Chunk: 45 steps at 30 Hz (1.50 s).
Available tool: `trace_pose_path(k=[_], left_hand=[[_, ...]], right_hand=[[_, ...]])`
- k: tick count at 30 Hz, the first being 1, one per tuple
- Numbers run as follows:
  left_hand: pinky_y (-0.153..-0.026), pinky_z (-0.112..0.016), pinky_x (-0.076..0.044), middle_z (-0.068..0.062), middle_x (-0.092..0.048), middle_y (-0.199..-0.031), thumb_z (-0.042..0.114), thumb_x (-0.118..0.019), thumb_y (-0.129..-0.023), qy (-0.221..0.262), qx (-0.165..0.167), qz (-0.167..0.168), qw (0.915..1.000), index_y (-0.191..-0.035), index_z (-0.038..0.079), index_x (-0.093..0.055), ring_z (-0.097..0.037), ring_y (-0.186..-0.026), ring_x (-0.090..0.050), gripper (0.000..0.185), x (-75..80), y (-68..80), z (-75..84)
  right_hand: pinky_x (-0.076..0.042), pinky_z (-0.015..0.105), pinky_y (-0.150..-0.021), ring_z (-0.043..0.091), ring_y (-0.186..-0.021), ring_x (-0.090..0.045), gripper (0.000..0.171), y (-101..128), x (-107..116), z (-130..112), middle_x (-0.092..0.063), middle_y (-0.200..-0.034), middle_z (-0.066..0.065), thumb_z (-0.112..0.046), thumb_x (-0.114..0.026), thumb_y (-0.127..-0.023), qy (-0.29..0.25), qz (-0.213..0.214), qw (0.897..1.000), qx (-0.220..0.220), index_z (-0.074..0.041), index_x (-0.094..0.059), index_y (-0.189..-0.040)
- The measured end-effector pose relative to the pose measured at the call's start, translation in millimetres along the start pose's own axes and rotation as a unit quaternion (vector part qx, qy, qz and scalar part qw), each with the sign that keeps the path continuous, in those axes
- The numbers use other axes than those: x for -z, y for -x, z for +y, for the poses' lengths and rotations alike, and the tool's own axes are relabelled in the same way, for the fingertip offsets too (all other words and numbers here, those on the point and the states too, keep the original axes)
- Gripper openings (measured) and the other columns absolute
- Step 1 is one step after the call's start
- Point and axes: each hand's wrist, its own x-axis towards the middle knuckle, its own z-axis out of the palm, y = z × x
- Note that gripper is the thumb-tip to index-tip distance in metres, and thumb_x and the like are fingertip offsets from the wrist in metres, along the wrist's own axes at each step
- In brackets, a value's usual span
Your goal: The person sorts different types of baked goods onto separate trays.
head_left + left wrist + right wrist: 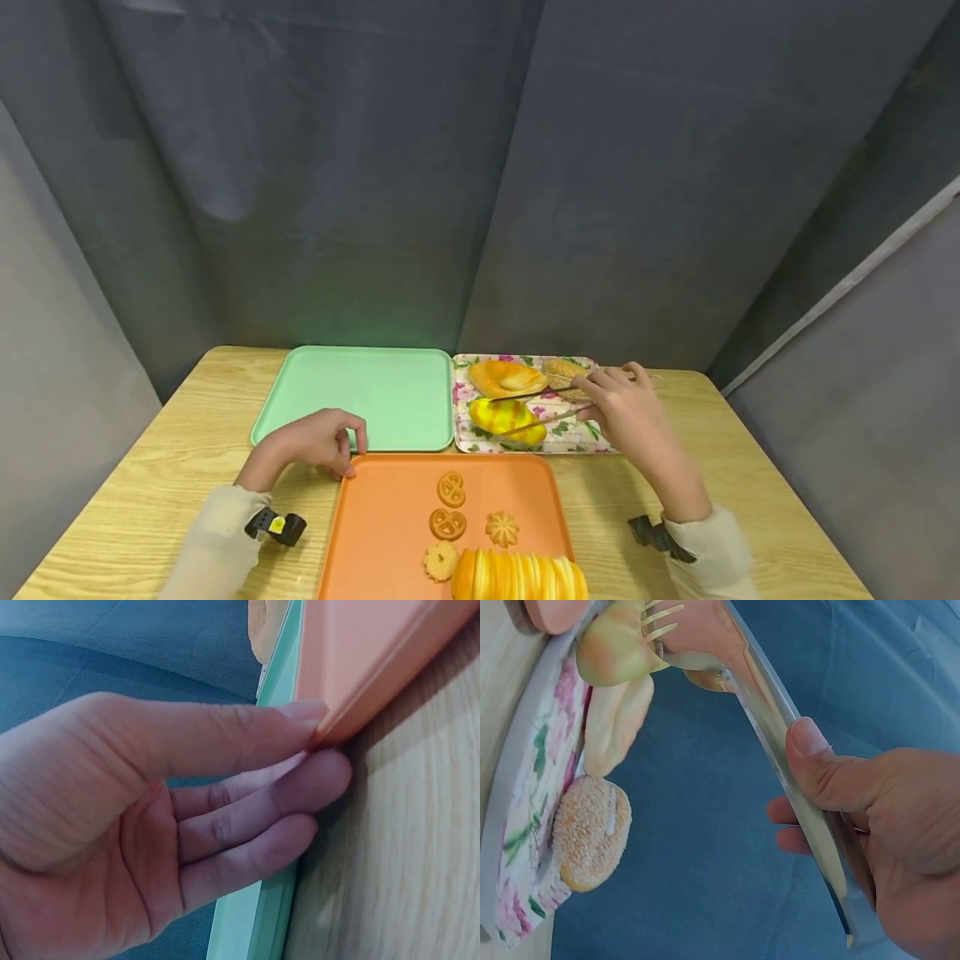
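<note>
My left hand (pixel 324 440) pinches the back left corner of the orange tray (pixel 390 508) between thumb and fingers; the left wrist view shows the thumb (pixel 247 735) on top of the rim. My right hand (pixel 630 417) grips metal tongs (pixel 769 727), thumb along one arm. Over the floral tray (pixel 558 429), the tongs' two ends lie on either side of a glossy yellow bread roll (pixel 506 419). In the right wrist view this roll (pixel 611 649) is at the pronged tip of the tongs. Behind it lie a round golden bread (pixel 498 377) and a crumb-coated bread (pixel 562 375).
A bare green tray (pixel 360 396) stands left of the floral one. On the orange tray are pretzel-shaped cookies (pixel 447 524), a flower-shaped cookie (pixel 502 528), a round cookie (pixel 440 562) and a large striped loaf (pixel 521 577). A grey curtain (pixel 375 167) hangs behind the wooden table (pixel 172 467).
</note>
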Motion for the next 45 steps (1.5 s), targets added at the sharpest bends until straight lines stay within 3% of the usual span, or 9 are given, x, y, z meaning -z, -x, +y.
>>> trace_pose_path(k=[11,20,30,38,45], left_hand=[[-0.057,-0.033,-0.053,-0.01,-0.067,-0.064,-0.006,-0.079,-0.081,-0.003,-0.002,-0.002,1.0,-0.095,0.0,-0.066,-0.019,-0.058,-0.065,0.02,0.2,-1.3,0.4],[-0.056,-0.034,-0.053,-0.01,-0.067,-0.064,-0.005,-0.079,-0.082,0.004,0.006,-0.002,1.0,-0.096,0.001,-0.066,-0.019,-0.058,-0.065,0.02,-0.6,-0.1,-2.3],[-0.056,-0.034,-0.053,-0.012,-0.068,-0.065,-0.005,-0.079,-0.082,0.004,-0.001,-0.004,1.0,-0.096,-0.001,-0.066,-0.021,-0.058,-0.066,0.02,-0.5,1.2,-2.1],[-0.055,-0.033,-0.052,-0.01,-0.068,-0.064,-0.006,-0.079,-0.081,-0.002,0.001,-0.001,1.0,-0.095,0.0,-0.066,-0.02,-0.057,-0.066,0.02,-0.5,1.3,0.0],[-0.055,-0.032,-0.051,-0.01,-0.067,-0.064,-0.006,-0.079,-0.081,0.001,0.006,-0.001,1.0,-0.095,0.0,-0.066,-0.021,-0.057,-0.066,0.02,-0.2,1.2,1.5]], right_hand=[[-0.04,0.063,-0.096,0.027,-0.091,-0.064,0.045,-0.4,-7.5,-6.0,-0.072,-0.094,0.005,-0.024,-0.086,-0.068,-0.02,-0.005,1.0,0.002,-0.01,-0.075,-0.11],[-0.039,0.067,-0.099,0.027,-0.097,-0.064,0.049,-0.7,-5.6,-9.6,-0.071,-0.099,0.006,-0.02,-0.089,-0.071,-0.028,-0.05,0.998,-0.027,-0.01,-0.073,-0.116],[-0.042,0.062,-0.096,0.029,-0.097,-0.064,0.051,0.8,-3.1,-9.3,-0.072,-0.104,0.009,-0.025,-0.086,-0.077,-0.031,-0.086,0.995,-0.048,-0.007,-0.071,-0.122],[-0.043,0.059,-0.091,0.027,-0.087,-0.063,0.05,1.3,-3.6,-7.0,-0.069,-0.097,0.007,-0.025,-0.084,-0.076,-0.04,-0.078,0.995,-0.044,-0.006,-0.072,-0.121],[-0.042,0.063,-0.095,0.031,-0.095,-0.066,0.053,1.9,-3.1,-5.6,-0.071,-0.101,0.01,-0.025,-0.083,-0.078,-0.036,-0.076,0.995,-0.058,-0.004,-0.07,-0.126]])
